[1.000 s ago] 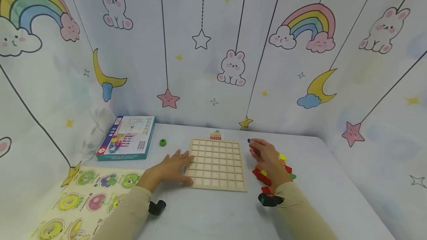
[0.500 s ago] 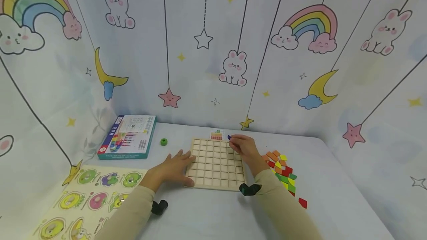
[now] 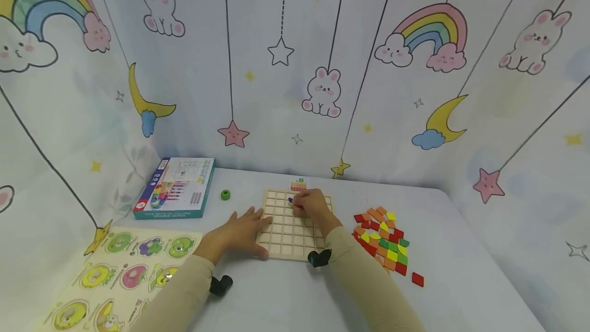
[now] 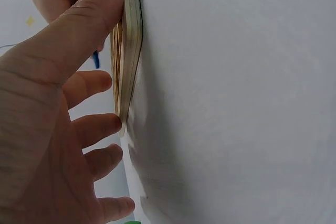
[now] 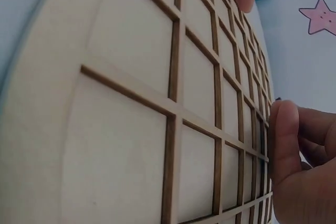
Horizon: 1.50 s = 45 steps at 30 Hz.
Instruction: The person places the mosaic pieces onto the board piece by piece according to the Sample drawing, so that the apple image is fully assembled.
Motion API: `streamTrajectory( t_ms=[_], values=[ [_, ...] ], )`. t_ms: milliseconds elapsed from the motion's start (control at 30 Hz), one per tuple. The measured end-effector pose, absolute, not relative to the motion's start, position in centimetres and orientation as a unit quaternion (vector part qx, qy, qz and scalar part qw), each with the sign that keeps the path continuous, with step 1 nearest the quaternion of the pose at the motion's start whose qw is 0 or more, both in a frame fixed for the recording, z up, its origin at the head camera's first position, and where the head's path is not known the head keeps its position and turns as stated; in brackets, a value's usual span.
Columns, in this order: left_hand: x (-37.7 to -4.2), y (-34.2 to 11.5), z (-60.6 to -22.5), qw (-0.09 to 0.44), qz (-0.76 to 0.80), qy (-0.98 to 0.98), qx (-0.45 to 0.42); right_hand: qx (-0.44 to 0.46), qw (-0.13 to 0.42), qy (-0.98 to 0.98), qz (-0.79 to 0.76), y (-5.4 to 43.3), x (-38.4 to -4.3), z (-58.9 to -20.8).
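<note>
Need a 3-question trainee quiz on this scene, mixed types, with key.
1. Multiple choice: the right hand pinches a small piece. Its colour?
A) yellow
B) dark blue
C) red

2. True or false: flat red, orange, yellow and green tiles lie to the right of the square, pale wooden grid board.

3. Fill in: from the person's side, the left hand rests against the board's ____ edge.

Key: 1. B; 2. True; 3. left

Person wears plain beige long sleeves (image 3: 371, 281), small black rounded devices (image 3: 221, 286) at the wrists; left hand (image 3: 237, 232) and right hand (image 3: 314, 210) are bare.
</note>
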<state>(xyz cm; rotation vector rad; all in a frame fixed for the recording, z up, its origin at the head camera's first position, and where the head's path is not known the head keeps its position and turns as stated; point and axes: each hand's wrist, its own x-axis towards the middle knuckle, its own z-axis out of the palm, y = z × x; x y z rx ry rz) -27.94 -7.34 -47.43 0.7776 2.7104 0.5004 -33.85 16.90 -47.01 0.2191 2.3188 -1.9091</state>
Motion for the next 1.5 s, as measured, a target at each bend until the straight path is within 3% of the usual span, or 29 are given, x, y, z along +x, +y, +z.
streamTrajectory(
  t_ms=[367, 733, 900, 1133, 1500],
  values=[
    [-27.8, -6.5, -46.9, 0.141, 0.164, 0.935, 0.28, 0.049, 0.058, 0.854, -0.514, 16.6, -33.7, -47.1],
    [-28.0, -6.3, -47.0, 0.145, 0.171, 0.933, 0.281, 0.02, 0.069, 0.829, -0.555, 18.1, -33.6, -46.9],
    [-27.9, -6.2, -47.2, 0.143, 0.171, 0.933, 0.282, 0.032, 0.057, 0.787, -0.613, 22.3, -32.4, -44.8],
    [-27.7, -6.5, -47.3, 0.142, 0.164, 0.938, 0.271, 0.085, 0.038, 0.771, -0.63, 32.8, -28.8, -42.2],
    [-27.6, -7.3, -47.0, 0.152, 0.158, 0.939, 0.265, 0.192, 0.064, 0.793, -0.575, 44.1, -21.9, -44.9]
  ],
)
